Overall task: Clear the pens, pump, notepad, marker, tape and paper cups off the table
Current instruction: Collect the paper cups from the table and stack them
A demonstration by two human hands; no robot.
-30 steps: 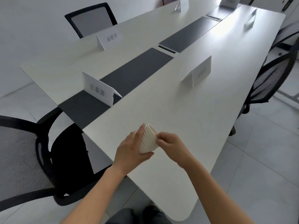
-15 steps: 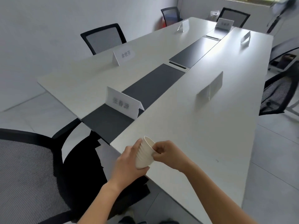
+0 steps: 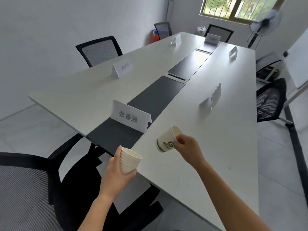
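Over the near corner of the long white conference table (image 3: 225,147), both hands hold cups in the air. No pens, pump, notepad, marker or tape are visible on it, only tent cards, the closest being the name card (image 3: 130,116) on the dark centre strip. A mesh office chair (image 3: 25,189) sits at lower left.

The left hand (image 3: 115,174) is wrapped round a nested stack of paper cups (image 3: 130,161), roughly upright, just off the table edge. The right hand (image 3: 188,147) pinches a single paper cup (image 3: 166,140) by its rim; it's tilted, above the tabletop and well apart from the stack.

Risks: a rim pinch is a thin hold, so the paper may buckle & the cup drop. If it's to be nested while tilted, its base could catch the stack's lip. Squeezing the stack too lightly may let the inner cups slide out.
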